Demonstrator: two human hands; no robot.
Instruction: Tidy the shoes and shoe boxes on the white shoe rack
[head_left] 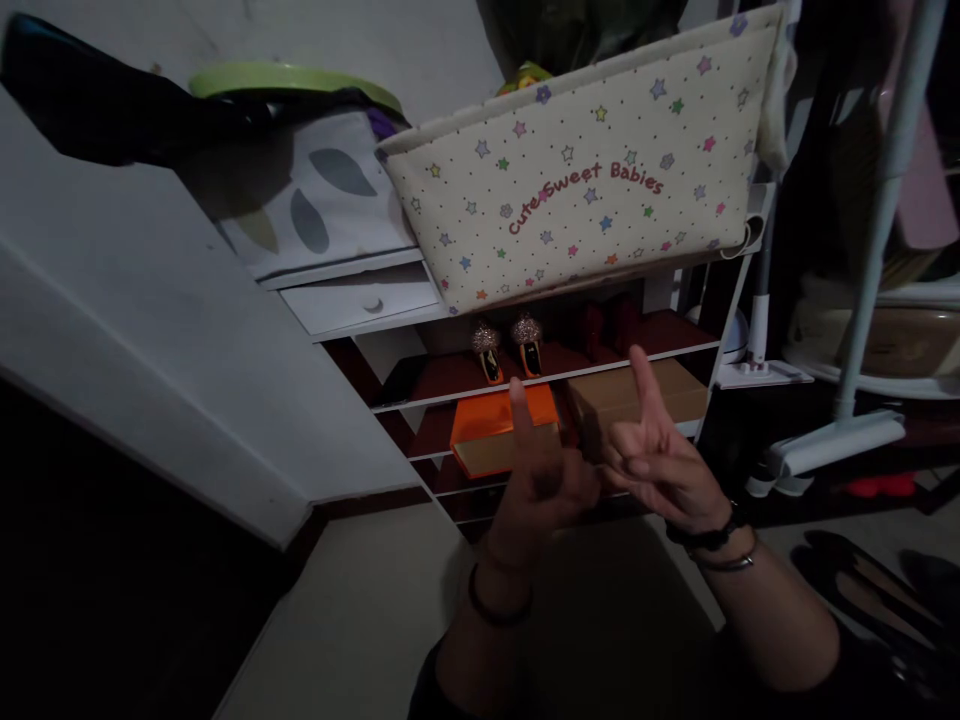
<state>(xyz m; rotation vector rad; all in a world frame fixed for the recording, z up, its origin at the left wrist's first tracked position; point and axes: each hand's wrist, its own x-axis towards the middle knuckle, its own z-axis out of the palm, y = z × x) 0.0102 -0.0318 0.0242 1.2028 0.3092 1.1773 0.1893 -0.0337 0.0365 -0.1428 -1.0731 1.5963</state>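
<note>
Head view shows both hands raised empty before a shoe rack: left hand [544, 470] and right hand [660, 460] each point one finger up, other fingers curled, grasping nothing. Nearest them sit an orange box [504, 430] and brown box [634, 395] at centre frame. Overhead, the star-print fabric bin [585, 170] leans forward; a bump could tip it.

Left hand [544, 475] and right hand [660, 465] raised empty, fingers pointing, before shoe rack [555, 375], orange box [491, 435]
</note>
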